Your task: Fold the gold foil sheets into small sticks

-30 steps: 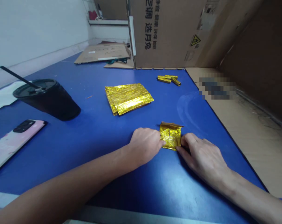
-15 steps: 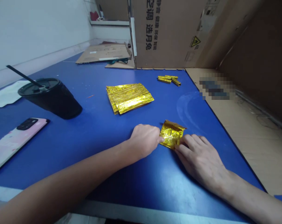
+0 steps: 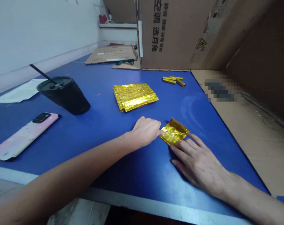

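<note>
A small sheet of gold foil paper (image 3: 173,132) lies on the blue table in front of me, its far right edge folded up. My left hand (image 3: 146,129) is closed like a fist, its thumb and finger at the paper's left edge. From the near right side, my right hand (image 3: 195,156) reaches over the paper, fingers stretched out and the fingertips touching its near and right edges. Beyond the hands lies a stack of larger gold foil sheets (image 3: 138,97). Several narrow folded gold strips (image 3: 174,80) are grouped farther back on the right.
A black cup (image 3: 64,93) with a straw and a pink phone (image 3: 27,134) are on the left. Behind the cup lies white paper (image 3: 21,92). Flat cardboard (image 3: 111,53) rests at the back, and a large cardboard panel (image 3: 177,37) stands behind the table (image 3: 123,184).
The right hand's fingers have spread and stretched out over the foil paper, which has turned slightly. The left hand stays at its left edge. The view has shifted a little left.
</note>
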`<state>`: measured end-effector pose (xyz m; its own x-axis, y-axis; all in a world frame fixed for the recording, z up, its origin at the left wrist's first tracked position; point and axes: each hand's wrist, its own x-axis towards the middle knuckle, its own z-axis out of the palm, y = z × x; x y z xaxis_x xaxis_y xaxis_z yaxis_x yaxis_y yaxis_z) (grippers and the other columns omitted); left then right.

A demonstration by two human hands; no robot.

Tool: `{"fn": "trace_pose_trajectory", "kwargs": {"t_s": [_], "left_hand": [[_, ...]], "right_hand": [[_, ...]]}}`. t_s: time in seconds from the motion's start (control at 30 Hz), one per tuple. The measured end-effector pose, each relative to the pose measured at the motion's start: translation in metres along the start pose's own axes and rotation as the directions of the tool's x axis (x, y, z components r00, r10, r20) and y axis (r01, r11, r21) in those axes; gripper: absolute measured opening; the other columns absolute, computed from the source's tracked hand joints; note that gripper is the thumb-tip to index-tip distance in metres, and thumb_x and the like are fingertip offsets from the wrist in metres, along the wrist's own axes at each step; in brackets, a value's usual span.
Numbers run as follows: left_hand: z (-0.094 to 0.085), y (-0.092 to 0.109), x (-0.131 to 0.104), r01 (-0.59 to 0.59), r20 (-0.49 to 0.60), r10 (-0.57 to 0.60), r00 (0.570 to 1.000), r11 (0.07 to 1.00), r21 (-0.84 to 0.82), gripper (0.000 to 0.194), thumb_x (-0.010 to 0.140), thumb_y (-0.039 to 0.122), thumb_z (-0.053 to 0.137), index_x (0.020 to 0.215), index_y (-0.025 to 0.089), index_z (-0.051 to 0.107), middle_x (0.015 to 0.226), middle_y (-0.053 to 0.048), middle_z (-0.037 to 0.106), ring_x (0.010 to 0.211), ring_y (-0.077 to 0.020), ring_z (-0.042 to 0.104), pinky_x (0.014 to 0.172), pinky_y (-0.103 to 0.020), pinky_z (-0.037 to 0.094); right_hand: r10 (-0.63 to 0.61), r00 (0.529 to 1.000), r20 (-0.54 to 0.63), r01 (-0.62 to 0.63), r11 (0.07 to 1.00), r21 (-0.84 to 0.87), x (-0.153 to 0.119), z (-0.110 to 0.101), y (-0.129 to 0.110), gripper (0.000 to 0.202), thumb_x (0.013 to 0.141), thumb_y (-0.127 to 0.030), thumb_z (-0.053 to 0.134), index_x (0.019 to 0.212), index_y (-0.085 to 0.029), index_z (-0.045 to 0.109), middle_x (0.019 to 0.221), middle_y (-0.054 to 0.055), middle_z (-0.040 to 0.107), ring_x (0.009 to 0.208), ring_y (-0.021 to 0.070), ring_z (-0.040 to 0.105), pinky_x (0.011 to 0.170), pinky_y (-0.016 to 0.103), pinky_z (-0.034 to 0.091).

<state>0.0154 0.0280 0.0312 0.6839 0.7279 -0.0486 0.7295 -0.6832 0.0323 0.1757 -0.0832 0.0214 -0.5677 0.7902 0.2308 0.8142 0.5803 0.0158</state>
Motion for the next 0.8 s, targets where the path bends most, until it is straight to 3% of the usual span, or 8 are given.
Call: {"fn": "trace_pose_trajectory", "kwargs": {"t_s": [0.23,0.37,0.47,0.6,0.8], "left_hand": [[0.005,-0.004,-0.002,-0.005,-0.126,0.008,0.992,1.000,0.029,0.028,0.079,0.043,0.053,0.079,0.016,0.055,0.071,-0.004,0.062,0.069,-0.0213,0.060,0.061,-0.030,0.037],[0.012,0.003,-0.005,-0.119,-0.230,0.136,0.964,0.989,0.084,0.010,0.083,0.025,0.050,0.083,0.017,0.054,0.077,-0.003,0.060,0.074,-0.0193,0.056,0.063,-0.029,0.036],[0.015,0.005,-0.009,-0.195,-0.251,0.227,0.941,0.970,0.146,0.011,0.083,0.015,0.044,0.080,0.016,0.055,0.080,-0.004,0.058,0.076,-0.0187,0.053,0.065,-0.029,0.035],[0.018,0.000,-0.017,-0.231,-0.257,0.258,0.932,0.964,0.131,0.017,0.086,0.020,0.042,0.080,0.016,0.057,0.083,-0.004,0.057,0.077,-0.0177,0.050,0.066,-0.029,0.035],[0.026,-0.009,-0.027,-0.326,-0.300,0.341,0.891,0.940,0.098,0.025,0.087,0.032,0.043,0.101,0.016,0.056,0.097,-0.005,0.058,0.089,-0.0181,0.048,0.075,-0.030,0.035]], "right_hand": [[0.047,0.996,0.076,-0.050,0.998,0.043,0.003,-0.004,-0.003,0.028,0.083,-0.031,0.045,0.099,-0.015,0.061,0.087,0.008,0.058,0.083,0.0207,0.052,0.088,0.045,0.034],[0.031,0.998,0.047,-0.032,0.999,0.019,0.003,0.000,-0.004,0.030,0.084,-0.031,0.044,0.102,-0.013,0.060,0.097,0.009,0.059,0.090,0.0219,0.051,0.090,0.045,0.033],[0.005,0.999,0.033,-0.005,1.000,0.002,0.002,0.003,-0.004,0.032,0.084,-0.030,0.043,0.103,-0.011,0.059,0.102,0.010,0.059,0.095,0.0229,0.051,0.093,0.045,0.031],[-0.016,0.999,0.041,0.016,1.000,-0.001,0.002,0.002,-0.003,0.033,0.084,-0.029,0.043,0.105,-0.009,0.059,0.102,0.011,0.060,0.095,0.0231,0.053,0.093,0.046,0.033],[-0.016,0.999,0.037,0.015,0.999,0.028,0.003,-0.001,-0.003,0.033,0.083,-0.029,0.045,0.105,-0.009,0.059,0.104,0.013,0.061,0.098,0.0234,0.054,0.094,0.045,0.036]]}}
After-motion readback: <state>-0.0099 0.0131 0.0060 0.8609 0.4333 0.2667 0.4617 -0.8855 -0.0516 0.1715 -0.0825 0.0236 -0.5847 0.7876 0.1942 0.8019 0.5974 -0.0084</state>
